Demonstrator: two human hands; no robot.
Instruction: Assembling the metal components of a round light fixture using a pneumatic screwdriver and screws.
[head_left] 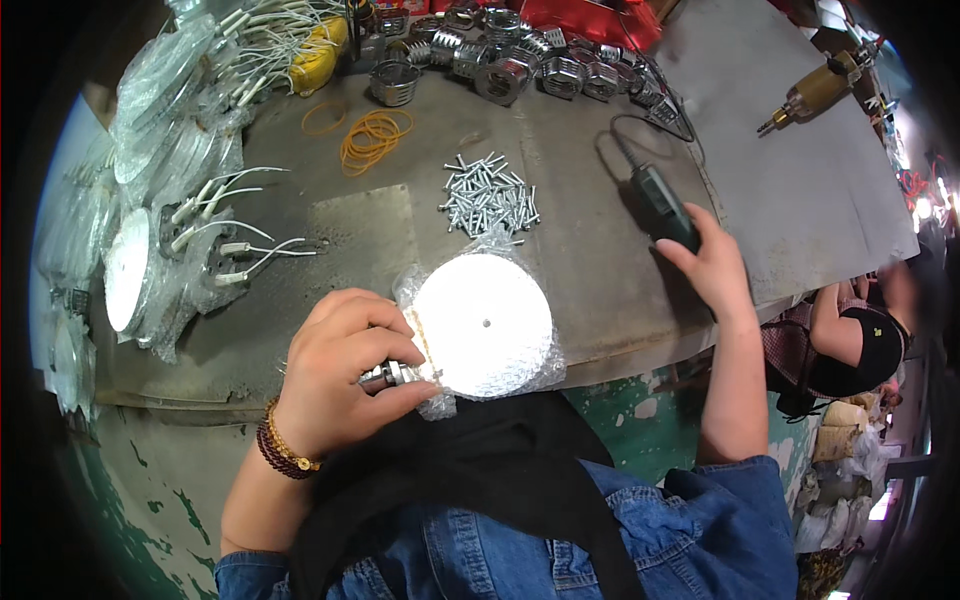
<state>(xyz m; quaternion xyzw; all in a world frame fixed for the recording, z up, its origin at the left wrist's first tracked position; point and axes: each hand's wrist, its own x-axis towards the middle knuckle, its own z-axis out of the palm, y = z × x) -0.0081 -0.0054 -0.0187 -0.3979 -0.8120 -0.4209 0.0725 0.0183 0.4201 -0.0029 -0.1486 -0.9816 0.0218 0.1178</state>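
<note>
Metal fitting (385,375) pinched under left hand (345,375) fingers; right hand (712,268) grips screwdriver (662,205).

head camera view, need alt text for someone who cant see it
Seen from above, a person's left hand pinches a small metal fitting beside a round white disc in clear plastic wrap on a grey metal workbench, while the right hand grips a dark green electric screwdriver. A pile of silver screws and orange rubber bands lie beyond.
</note>
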